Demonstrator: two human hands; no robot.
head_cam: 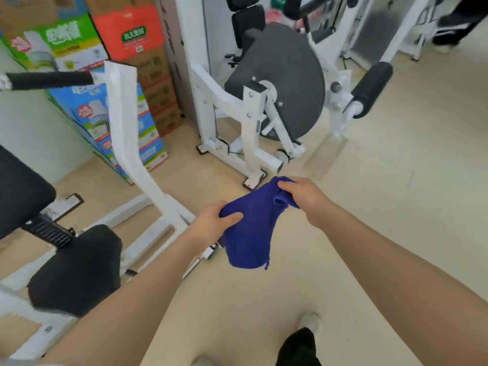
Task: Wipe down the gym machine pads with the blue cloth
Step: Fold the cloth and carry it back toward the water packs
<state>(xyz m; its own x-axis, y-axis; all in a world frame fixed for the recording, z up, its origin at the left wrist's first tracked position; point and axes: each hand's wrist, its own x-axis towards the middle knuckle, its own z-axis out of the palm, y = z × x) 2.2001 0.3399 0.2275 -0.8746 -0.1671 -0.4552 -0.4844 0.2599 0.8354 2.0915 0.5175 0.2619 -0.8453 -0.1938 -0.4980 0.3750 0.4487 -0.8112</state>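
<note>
Both hands are on the blue cloth (250,228), held in the air over the floor (383,207), touching no pad. My left hand (211,224) pinches one edge, thumb on top; my right hand (303,195) grips the bunched upper corner, fingers curled round it. The rest hangs loose below.

Step, as I read it: sorting out the cloth between pads, no wiping right now. Next move calls for folding or bunching it into one hand, then turning to a pad.

Nearest is the black seat pad (76,268), lower left, just beside my left forearm. The roller pad (372,88) is well apart, far right.

Watch the white frame post (126,122) and its base rails between me and the seat. Open floor ahead and to the right.
</note>
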